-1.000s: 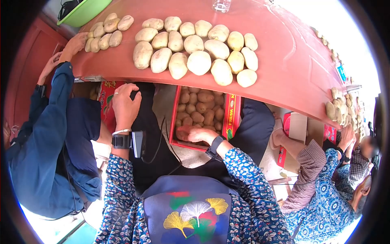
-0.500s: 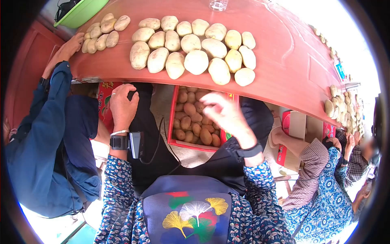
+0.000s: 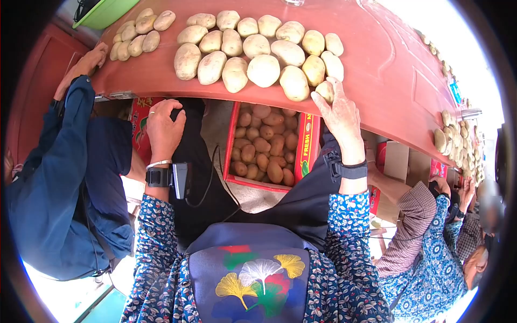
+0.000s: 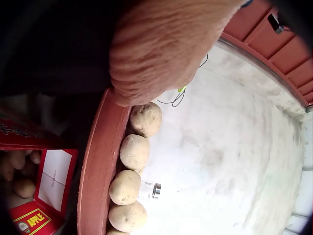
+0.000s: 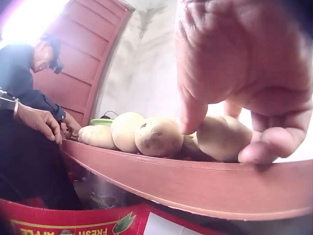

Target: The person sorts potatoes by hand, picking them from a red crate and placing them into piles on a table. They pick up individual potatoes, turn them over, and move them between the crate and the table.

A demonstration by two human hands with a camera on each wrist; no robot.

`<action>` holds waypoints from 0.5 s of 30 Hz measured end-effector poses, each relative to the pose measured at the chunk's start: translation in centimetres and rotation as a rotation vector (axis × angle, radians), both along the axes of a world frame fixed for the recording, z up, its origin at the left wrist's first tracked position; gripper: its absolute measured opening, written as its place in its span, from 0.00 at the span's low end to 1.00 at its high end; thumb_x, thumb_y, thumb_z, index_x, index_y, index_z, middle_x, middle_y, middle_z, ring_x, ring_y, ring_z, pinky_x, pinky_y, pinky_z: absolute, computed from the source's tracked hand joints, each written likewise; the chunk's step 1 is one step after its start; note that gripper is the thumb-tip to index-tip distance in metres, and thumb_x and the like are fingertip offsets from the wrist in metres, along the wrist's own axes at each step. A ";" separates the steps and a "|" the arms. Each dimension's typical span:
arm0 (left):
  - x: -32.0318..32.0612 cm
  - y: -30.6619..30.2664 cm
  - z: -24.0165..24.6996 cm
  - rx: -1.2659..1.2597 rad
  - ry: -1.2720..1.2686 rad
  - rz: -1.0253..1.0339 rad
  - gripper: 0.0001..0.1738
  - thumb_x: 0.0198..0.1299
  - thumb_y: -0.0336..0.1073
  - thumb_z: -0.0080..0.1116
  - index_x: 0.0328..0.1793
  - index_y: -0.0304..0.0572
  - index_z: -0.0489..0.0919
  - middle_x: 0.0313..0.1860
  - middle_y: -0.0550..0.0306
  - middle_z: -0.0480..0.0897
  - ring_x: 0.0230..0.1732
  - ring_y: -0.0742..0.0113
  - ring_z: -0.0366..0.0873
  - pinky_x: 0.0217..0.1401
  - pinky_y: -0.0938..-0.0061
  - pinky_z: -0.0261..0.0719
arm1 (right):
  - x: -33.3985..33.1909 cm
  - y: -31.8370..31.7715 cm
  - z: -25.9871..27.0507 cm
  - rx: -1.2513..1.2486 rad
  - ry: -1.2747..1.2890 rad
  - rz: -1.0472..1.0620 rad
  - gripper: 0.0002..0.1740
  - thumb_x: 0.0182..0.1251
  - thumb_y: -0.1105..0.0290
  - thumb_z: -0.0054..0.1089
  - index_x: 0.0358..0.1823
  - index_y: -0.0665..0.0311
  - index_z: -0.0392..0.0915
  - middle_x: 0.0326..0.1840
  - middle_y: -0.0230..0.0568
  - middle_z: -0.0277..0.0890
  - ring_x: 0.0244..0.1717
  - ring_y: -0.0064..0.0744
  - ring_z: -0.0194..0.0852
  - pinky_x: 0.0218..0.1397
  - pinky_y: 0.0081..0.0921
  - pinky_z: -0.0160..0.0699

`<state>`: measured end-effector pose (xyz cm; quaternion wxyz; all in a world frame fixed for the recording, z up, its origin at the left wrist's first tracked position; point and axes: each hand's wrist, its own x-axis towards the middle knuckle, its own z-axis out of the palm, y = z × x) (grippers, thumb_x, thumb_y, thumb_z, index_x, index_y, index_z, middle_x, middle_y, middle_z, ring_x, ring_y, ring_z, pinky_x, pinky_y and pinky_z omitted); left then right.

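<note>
My right hand (image 3: 342, 116) reaches over the table's front edge and grips a potato (image 3: 325, 91) at the right end of the front row. In the right wrist view the thumb is on one side of this potato (image 5: 222, 137) and curled fingers on the other. My left hand (image 3: 164, 129) rests on the dark trouser leg below the table edge, fingers loosely bent and holding nothing. Rows of pale potatoes (image 3: 235, 74) lie on the red table (image 3: 377, 86). Between my legs stands a red carton (image 3: 233, 137) of potatoes.
A smaller potato group (image 3: 134, 46) lies at the left, beside another person's hand (image 3: 89, 62). A green basin (image 3: 107, 13) stands behind it. More people sit at the right, near further potatoes (image 3: 449, 137) and an open carton (image 3: 396, 161).
My right hand has left the carton, swung up to the right and taken hold of the end potato on the table. My left hand has stayed on the leg.
</note>
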<state>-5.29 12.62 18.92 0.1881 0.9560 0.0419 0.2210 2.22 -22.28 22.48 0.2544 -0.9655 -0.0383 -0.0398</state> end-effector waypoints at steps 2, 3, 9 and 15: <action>0.0 -0.1 0.0 -0.010 0.003 0.005 0.09 0.50 0.30 0.61 0.38 0.41 0.79 0.43 0.53 0.82 0.49 0.53 0.76 0.55 0.64 0.72 | -0.1 -0.2 -0.4 -0.009 -0.026 0.001 0.29 0.62 0.53 0.56 0.60 0.61 0.64 0.44 0.57 0.78 0.48 0.57 0.75 0.49 0.46 0.73; 0.0 -0.1 0.0 -0.003 -0.003 0.001 0.09 0.49 0.30 0.61 0.38 0.41 0.79 0.43 0.53 0.82 0.49 0.53 0.76 0.55 0.64 0.72 | -0.1 -0.3 -0.7 0.013 -0.051 0.017 0.28 0.61 0.54 0.57 0.60 0.60 0.65 0.43 0.55 0.78 0.47 0.57 0.76 0.49 0.46 0.73; -0.5 0.3 -0.4 -0.018 -0.012 0.000 0.08 0.49 0.29 0.62 0.37 0.41 0.79 0.42 0.53 0.82 0.49 0.53 0.76 0.55 0.64 0.72 | -2.6 -0.9 -0.6 0.186 -0.048 0.092 0.24 0.60 0.60 0.58 0.57 0.57 0.67 0.41 0.50 0.78 0.41 0.50 0.78 0.43 0.40 0.75; -0.4 0.3 -0.3 -0.022 -0.023 -0.012 0.08 0.47 0.29 0.62 0.36 0.41 0.79 0.41 0.54 0.82 0.48 0.53 0.76 0.54 0.64 0.72 | -5.5 -2.0 -1.9 0.878 0.243 0.082 0.22 0.59 0.67 0.57 0.56 0.59 0.71 0.35 0.38 0.77 0.27 0.24 0.73 0.31 0.21 0.75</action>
